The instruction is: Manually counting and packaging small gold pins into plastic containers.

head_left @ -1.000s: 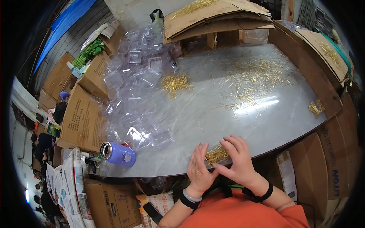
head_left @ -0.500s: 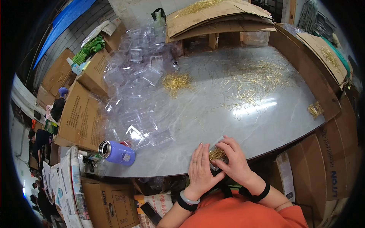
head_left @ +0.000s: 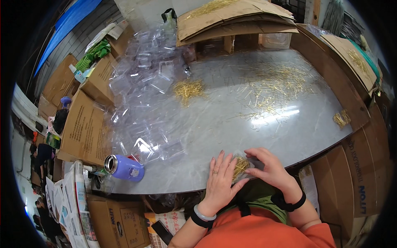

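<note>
Close to the table's near edge, a small clear plastic box [head_left: 235,180] filled with gold wire pins [head_left: 241,166] stands between my hands. My left hand [head_left: 221,173] lies along its left side, fingers stretched out nearly flat. From the right, my right hand [head_left: 271,169] curls round the box, its thumb on the near rim and its fingers at the far corner. Part of the box is hidden by my fingers. A gold pile of pins [head_left: 189,91] sits further off, beside many loose pins [head_left: 277,84] strewn over the far right of the table.
Many empty clear plastic boxes [head_left: 142,91] cover the table's left side. A purple bottle [head_left: 126,168] without a lid stands near the left front. Cardboard [head_left: 235,18] is stacked at the back, and a cardboard wall [head_left: 331,70] borders the right edge, near a small pin bundle [head_left: 341,119].
My right hand has shifted slightly right and its fingers have drawn away from my left hand. More of the pins in the box now show. The camera has moved a little.
</note>
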Demonstrator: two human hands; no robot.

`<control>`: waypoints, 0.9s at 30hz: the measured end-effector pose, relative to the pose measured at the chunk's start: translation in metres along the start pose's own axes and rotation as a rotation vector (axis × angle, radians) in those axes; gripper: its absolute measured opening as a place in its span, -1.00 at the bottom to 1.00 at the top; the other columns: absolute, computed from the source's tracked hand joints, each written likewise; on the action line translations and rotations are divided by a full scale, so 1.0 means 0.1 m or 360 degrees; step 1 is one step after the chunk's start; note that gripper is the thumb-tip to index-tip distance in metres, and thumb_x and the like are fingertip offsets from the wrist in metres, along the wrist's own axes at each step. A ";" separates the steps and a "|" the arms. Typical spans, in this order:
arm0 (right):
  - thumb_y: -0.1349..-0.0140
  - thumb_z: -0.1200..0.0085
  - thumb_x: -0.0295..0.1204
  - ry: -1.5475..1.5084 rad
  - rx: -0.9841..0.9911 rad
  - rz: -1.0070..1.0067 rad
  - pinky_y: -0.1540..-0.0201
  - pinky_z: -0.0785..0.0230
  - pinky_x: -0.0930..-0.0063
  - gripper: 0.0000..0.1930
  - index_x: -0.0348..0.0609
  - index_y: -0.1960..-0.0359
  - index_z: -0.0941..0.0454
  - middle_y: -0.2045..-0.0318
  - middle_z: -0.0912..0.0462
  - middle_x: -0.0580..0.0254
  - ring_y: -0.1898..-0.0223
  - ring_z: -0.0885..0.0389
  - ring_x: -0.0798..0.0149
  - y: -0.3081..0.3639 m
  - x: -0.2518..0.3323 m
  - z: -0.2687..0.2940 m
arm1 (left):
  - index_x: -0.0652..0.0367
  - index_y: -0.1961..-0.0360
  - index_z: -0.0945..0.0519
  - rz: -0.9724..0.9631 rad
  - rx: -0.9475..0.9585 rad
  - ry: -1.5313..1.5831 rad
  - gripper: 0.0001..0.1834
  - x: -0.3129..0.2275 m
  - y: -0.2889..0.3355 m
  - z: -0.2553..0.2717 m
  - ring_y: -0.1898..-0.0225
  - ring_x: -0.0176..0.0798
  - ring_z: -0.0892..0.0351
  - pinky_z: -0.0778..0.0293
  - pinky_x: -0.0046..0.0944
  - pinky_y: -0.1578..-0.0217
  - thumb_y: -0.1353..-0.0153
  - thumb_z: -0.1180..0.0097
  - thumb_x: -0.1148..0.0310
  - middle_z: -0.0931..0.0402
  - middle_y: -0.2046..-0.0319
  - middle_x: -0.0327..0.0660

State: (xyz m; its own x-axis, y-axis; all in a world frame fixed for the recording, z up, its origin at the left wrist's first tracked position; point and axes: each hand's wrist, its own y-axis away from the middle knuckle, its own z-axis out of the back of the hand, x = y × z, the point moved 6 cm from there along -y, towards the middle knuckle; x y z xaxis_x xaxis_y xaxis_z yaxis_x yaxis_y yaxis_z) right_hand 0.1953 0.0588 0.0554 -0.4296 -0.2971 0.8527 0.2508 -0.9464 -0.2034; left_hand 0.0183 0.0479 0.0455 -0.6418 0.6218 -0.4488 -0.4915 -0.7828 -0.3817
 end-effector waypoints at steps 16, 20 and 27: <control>-0.11 -0.37 -0.52 0.0192 -0.0212 0.0232 0.21 -0.50 0.25 -0.76 -0.15 0.17 -0.64 0.22 -0.59 0.14 0.23 -0.61 0.04 0.04 0.02 0.00 | 0.24 -0.19 -0.49 0.0003 0.0033 0.0286 -0.39 0.09 -0.07 0.03 -0.39 0.16 -0.33 -0.16 0.21 -0.43 -0.15 -0.41 0.25 -0.38 -0.32 0.06; -0.11 -0.35 -0.55 0.0134 -0.0194 0.0189 0.20 -0.49 0.24 -0.80 -0.17 0.23 -0.63 0.23 -0.59 0.15 0.20 -0.61 0.03 -0.07 0.10 -0.04 | 0.27 -0.22 -0.46 -0.0041 0.0060 0.0303 -0.38 0.08 -0.06 0.04 -0.39 0.17 -0.30 -0.16 0.21 -0.42 -0.20 -0.37 0.22 -0.35 -0.33 0.05; -0.11 -0.32 -0.56 0.0308 -0.0209 0.0406 0.00 -0.46 0.10 -0.72 -0.18 0.12 -0.61 0.10 -0.62 0.11 0.05 -0.60 -0.01 0.12 0.14 -0.03 | 0.24 -0.24 -0.46 -0.0008 -0.0038 0.0149 -0.35 0.04 -0.01 0.03 -0.38 0.24 -0.26 -0.18 0.23 -0.41 -0.18 -0.39 0.21 -0.31 -0.32 0.07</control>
State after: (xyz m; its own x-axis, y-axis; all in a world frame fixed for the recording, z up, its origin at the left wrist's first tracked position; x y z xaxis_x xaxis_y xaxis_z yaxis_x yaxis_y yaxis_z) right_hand 0.1898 0.0423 0.0639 -0.5272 -0.5328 0.6620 0.2627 -0.8431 -0.4693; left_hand 0.0149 0.0509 0.0464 -0.5810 0.6260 -0.5201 -0.4798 -0.7796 -0.4025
